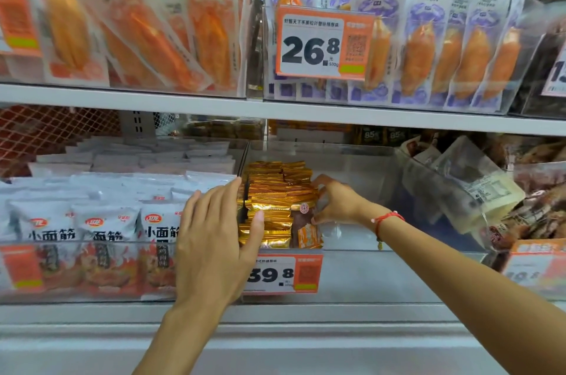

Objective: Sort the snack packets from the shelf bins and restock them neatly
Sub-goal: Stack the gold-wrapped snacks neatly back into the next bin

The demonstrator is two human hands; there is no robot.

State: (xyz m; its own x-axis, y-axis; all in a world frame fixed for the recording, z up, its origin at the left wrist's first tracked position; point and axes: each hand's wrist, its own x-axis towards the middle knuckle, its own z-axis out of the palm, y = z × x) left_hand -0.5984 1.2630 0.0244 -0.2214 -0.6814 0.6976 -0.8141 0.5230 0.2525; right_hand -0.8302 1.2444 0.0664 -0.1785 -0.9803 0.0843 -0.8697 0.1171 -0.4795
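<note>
Left hand (214,239) spread flat, hiding gold packets' (272,200) left edge; right hand (333,203) pinching front packet (306,227)

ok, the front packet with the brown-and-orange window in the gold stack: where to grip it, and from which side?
Judging by its pose, take the front packet by its top edge, from above and the right. It stands upright at the stack's right front; the gold packets block its left, the bin's front wall its lower part. The bin is bare to its right, where the right hand already pinches it. The left hand braces the stack.
</note>
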